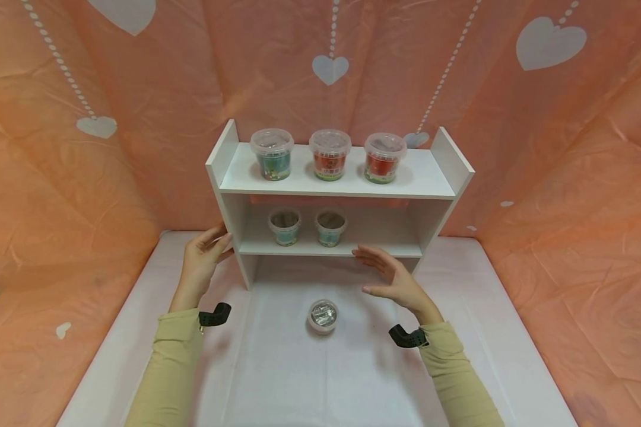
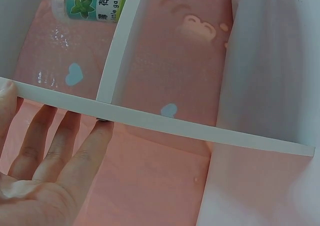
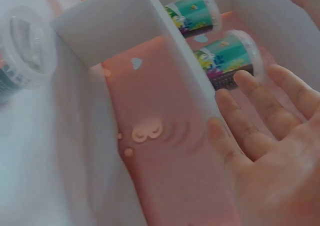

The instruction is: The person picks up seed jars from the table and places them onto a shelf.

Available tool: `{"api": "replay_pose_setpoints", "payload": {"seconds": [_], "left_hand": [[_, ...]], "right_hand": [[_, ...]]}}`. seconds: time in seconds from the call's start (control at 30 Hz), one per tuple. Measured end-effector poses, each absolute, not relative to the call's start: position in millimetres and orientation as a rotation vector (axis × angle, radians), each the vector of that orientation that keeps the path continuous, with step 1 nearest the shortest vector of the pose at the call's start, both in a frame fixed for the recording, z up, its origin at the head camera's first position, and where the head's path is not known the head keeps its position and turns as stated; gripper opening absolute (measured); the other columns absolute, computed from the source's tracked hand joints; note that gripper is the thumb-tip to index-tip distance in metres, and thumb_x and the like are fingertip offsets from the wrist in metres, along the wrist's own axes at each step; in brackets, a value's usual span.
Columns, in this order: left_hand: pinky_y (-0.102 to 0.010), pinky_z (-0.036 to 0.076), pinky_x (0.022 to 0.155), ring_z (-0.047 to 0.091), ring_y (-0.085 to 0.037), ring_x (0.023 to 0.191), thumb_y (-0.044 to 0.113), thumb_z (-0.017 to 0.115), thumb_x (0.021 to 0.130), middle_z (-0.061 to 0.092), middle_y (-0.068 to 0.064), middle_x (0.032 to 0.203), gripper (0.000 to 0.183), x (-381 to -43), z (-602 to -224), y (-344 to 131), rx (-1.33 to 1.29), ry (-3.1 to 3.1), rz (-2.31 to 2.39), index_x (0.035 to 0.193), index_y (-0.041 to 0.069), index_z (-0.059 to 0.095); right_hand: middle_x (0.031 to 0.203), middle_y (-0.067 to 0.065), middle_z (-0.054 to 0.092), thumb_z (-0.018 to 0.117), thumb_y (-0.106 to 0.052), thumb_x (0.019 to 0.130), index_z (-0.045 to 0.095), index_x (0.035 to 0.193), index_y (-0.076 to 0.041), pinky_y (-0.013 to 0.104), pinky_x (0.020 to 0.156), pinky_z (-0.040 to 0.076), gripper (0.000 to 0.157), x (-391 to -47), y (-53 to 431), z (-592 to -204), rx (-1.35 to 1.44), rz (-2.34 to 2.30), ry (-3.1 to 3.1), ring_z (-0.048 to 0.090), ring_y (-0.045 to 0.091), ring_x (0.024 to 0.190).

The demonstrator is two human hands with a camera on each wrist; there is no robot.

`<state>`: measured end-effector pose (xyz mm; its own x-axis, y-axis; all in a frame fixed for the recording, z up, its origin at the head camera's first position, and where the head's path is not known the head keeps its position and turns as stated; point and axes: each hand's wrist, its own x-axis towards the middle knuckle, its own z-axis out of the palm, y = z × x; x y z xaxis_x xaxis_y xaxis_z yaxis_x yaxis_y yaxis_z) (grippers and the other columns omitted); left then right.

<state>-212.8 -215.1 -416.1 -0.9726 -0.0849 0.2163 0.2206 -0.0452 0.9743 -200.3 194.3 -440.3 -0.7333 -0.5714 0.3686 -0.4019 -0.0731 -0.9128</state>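
A white two-tier shelf (image 1: 331,194) stands on the table. Along its left side panel (image 2: 165,126), my left hand (image 1: 200,261) touches the outer face with extended fingers (image 2: 85,166), its thumb near the panel edge. My right hand (image 1: 397,281) is held at the front of the lower board, fingers spread and nothing in its grasp. Two green-labelled tubs (image 1: 285,225) sit on that board, left of the right hand; in the right wrist view the nearer green tub (image 3: 227,58) lies just beyond the fingertips. Another lidded tub (image 1: 323,316) stands on the table between my forearms.
Along the top board are a green tub (image 1: 273,155) and two red tubs (image 1: 329,157), all with clear lids. Orange cloth (image 1: 278,71) printed with white hearts hangs behind and at both sides. A pale cloth (image 1: 278,379) covers the table.
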Motion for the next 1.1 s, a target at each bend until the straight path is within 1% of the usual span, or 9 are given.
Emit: {"api": "replay_pose_setpoints", "payload": {"seconds": [0.13,0.2,0.27,0.4,0.6,0.8,0.9,1.03,1.1], "left_hand": [[-0.045,0.048,0.09,0.058,-0.01,0.107,0.007,0.06,0.095,0.057,-0.004,0.123,0.043,-212.8,-415.9,-215.9,-0.142,-2.032,-2.106,0.136,-0.004,0.05],[-0.05,0.045,0.091,0.058,-0.01,0.107,0.008,0.06,0.095,0.057,-0.005,0.124,0.043,-212.7,-415.8,-216.0,-0.143,-2.034,-2.104,0.136,-0.004,0.05],[-0.052,0.044,0.091,0.058,-0.011,0.108,0.008,0.06,0.095,0.057,-0.004,0.123,0.043,-212.5,-415.7,-215.9,-0.145,-2.031,-2.105,0.135,-0.004,0.05],[-0.051,0.044,0.091,0.058,-0.011,0.108,0.006,0.06,0.095,0.057,-0.003,0.122,0.043,-212.6,-416.0,-215.9,-0.151,-2.017,-2.122,0.135,-0.004,0.051],[-0.051,0.044,0.091,0.058,-0.011,0.107,0.005,0.059,0.095,0.057,-0.004,0.122,0.041,-212.7,-415.7,-215.5,-0.148,-2.021,-2.115,0.134,-0.004,0.052],[-0.049,0.046,0.091,0.058,-0.011,0.108,0.004,0.058,0.095,0.056,-0.008,0.125,0.041,-212.4,-415.4,-216.0,-0.14,-2.039,-2.102,0.135,-0.004,0.051],[-0.047,0.047,0.09,0.058,-0.012,0.108,0.004,0.058,0.095,0.055,-0.009,0.127,0.041,-212.7,-415.9,-216.2,-0.144,-2.046,-2.092,0.135,-0.004,0.05],[-0.046,0.048,0.09,0.058,-0.012,0.109,0.006,0.059,0.095,0.055,-0.011,0.129,0.042,-213.2,-416.5,-216.7,-0.151,-2.047,-2.089,0.136,-0.004,0.05],[-0.046,0.047,0.09,0.058,-0.013,0.109,0.006,0.059,0.095,0.054,-0.012,0.129,0.043,-213.4,-416.8,-217.1,-0.15,-2.048,-2.09,0.136,-0.004,0.05]], "right_hand": [[0.143,0.026,0.037,0.071,0.009,0.081,0.031,0.145,0.004,0.037,0.11,0.032,0.076,-196.8,191.9,-448.1,-1.056,-1.901,2.047,0.032,0.039,0.134],[0.143,0.028,0.036,0.071,0.008,0.081,0.032,0.146,0.003,0.042,0.11,0.031,0.075,-195.3,190.8,-452.6,-1.042,-1.894,2.048,0.033,0.038,0.133],[0.142,0.03,0.035,0.071,0.008,0.081,0.033,0.145,0.002,0.048,0.11,0.029,0.075,-194.3,189.8,-457.5,-1.034,-1.897,2.041,0.033,0.038,0.133],[0.14,0.033,0.036,0.072,0.008,0.08,0.034,0.144,0.004,0.054,0.11,0.026,0.074,-194.1,187.2,-467.4,-1.045,-1.911,2.029,0.035,0.04,0.132],[0.141,0.026,0.041,0.072,0.009,0.08,0.033,0.143,0.007,0.051,0.11,0.027,0.075,-194.6,184.4,-485.3,-1.019,-1.918,2.009,0.035,0.043,0.131],[0.142,0.024,0.04,0.071,0.008,0.081,0.032,0.143,0.008,0.053,0.11,0.027,0.074,-193.0,180.9,-501.2,-0.968,-1.92,1.975,0.034,0.045,0.13],[0.142,0.028,0.038,0.073,0.005,0.081,0.034,0.143,0.006,0.053,0.11,0.027,0.073,-191.8,178.2,-508.4,-0.927,-1.918,1.947,0.033,0.048,0.129],[0.14,0.033,0.036,0.074,0.002,0.081,0.031,0.143,0.009,0.057,0.109,0.025,0.076,-190.7,174.0,-517.9,-0.912,-1.926,1.896,0.03,0.054,0.128],[0.14,0.033,0.037,0.075,0.002,0.08,0.029,0.142,0.012,0.059,0.108,0.025,0.077,-190.5,172.1,-522.8,-0.912,-1.926,1.885,0.03,0.056,0.127]]}}
